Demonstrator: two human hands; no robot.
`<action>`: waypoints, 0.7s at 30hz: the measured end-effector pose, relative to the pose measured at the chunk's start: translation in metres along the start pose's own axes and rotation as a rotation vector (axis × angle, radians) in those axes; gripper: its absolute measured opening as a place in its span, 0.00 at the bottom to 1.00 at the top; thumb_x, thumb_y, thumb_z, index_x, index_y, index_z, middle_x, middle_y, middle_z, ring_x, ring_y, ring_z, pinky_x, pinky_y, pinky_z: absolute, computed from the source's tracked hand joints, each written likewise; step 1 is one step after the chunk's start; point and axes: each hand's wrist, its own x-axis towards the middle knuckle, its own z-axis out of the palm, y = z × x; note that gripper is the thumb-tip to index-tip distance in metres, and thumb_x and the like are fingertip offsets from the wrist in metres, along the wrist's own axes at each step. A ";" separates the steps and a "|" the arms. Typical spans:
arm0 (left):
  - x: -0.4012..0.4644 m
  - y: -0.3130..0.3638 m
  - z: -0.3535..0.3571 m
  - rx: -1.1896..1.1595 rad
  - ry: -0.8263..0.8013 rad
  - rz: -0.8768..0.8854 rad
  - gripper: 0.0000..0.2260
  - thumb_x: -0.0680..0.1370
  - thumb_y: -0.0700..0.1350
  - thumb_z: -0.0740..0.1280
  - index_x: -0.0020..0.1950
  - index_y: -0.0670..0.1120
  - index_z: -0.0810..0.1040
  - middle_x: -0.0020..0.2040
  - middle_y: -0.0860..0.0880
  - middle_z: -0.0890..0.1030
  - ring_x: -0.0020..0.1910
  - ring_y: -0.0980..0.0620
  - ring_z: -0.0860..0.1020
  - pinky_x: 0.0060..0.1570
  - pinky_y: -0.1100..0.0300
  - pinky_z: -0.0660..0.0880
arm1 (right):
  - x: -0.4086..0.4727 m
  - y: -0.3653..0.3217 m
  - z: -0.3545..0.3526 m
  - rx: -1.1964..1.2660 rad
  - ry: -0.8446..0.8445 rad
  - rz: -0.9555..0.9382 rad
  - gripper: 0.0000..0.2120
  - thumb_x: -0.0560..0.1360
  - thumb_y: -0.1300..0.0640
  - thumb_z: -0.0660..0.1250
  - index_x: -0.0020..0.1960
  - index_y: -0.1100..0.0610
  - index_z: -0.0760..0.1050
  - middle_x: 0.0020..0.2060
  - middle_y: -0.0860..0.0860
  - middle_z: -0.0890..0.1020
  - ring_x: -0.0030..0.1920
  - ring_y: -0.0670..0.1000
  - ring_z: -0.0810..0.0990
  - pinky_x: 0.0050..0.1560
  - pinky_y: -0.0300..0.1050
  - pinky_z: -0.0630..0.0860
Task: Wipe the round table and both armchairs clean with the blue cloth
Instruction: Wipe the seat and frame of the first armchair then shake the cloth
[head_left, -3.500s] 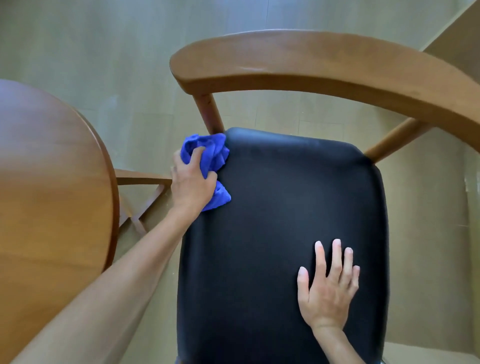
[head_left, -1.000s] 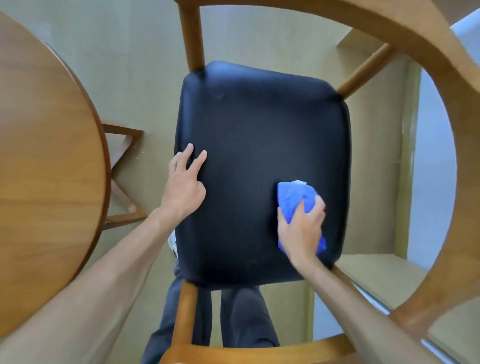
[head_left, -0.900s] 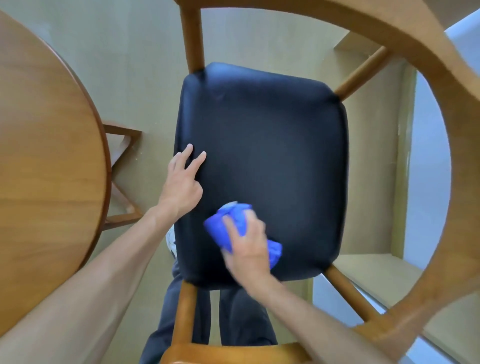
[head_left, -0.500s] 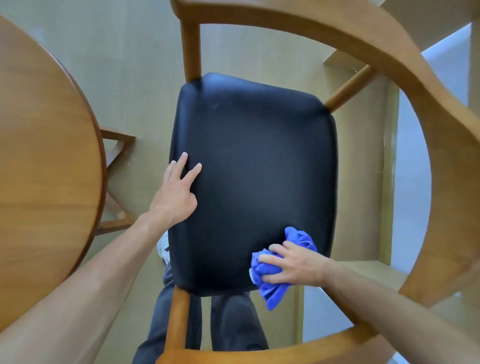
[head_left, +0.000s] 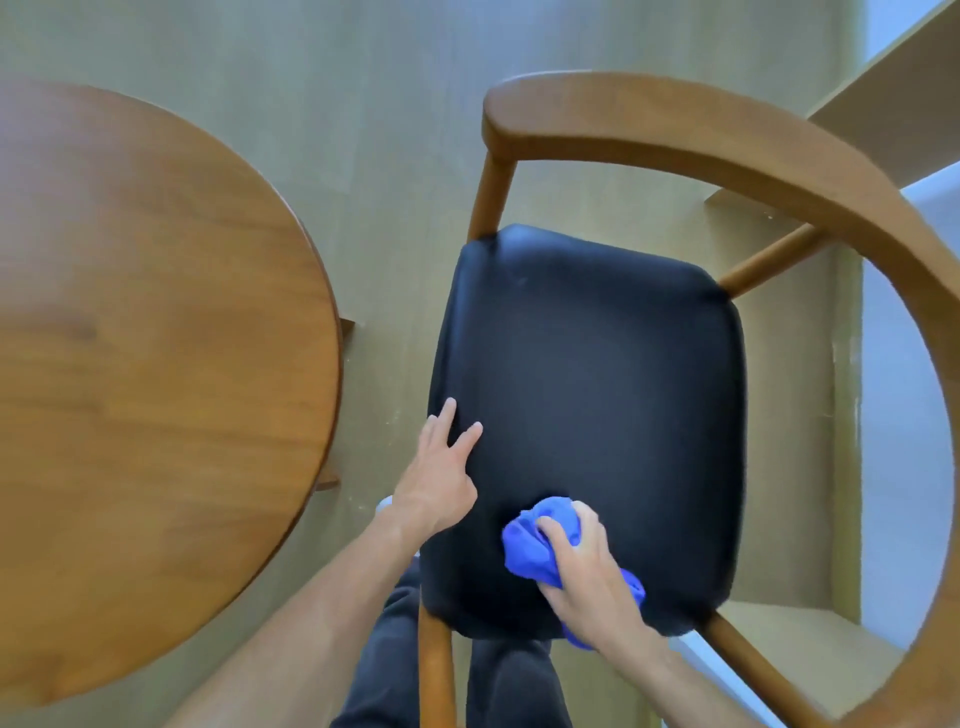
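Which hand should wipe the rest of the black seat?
Probably the right hand: it already grips the blue cloth on the black seat. The left hand holds nothing and rests open on the seat's edge.

Both bare forearms are extended from the bottom of the frame toward its lower middle. The left hand (head_left: 435, 480) is laid flat with its fingers straight and slightly spread, pointing toward the upper right. The right hand (head_left: 584, 577), just to its lower right, is curled, knuckles up, around a bunched blue cloth (head_left: 540, 545).
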 end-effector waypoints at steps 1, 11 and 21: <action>-0.006 -0.003 0.000 -0.015 -0.041 -0.012 0.29 0.76 0.34 0.55 0.76 0.52 0.59 0.78 0.55 0.42 0.77 0.53 0.48 0.63 0.62 0.64 | 0.011 -0.022 0.001 0.076 0.003 -0.033 0.23 0.74 0.55 0.65 0.68 0.51 0.67 0.69 0.54 0.57 0.62 0.56 0.68 0.54 0.44 0.74; -0.066 0.042 -0.124 -0.415 -0.052 -0.029 0.15 0.77 0.44 0.61 0.63 0.49 0.75 0.61 0.50 0.78 0.58 0.51 0.76 0.54 0.61 0.70 | 0.029 -0.130 -0.149 1.232 0.222 0.104 0.15 0.73 0.63 0.70 0.57 0.49 0.75 0.52 0.48 0.83 0.53 0.49 0.82 0.51 0.42 0.77; -0.191 0.118 -0.213 -0.834 -0.104 0.223 0.16 0.75 0.34 0.62 0.62 0.42 0.73 0.54 0.45 0.78 0.51 0.48 0.78 0.56 0.52 0.76 | -0.056 -0.205 -0.268 1.520 0.257 -0.113 0.19 0.68 0.65 0.63 0.59 0.66 0.72 0.54 0.65 0.79 0.53 0.62 0.78 0.59 0.61 0.74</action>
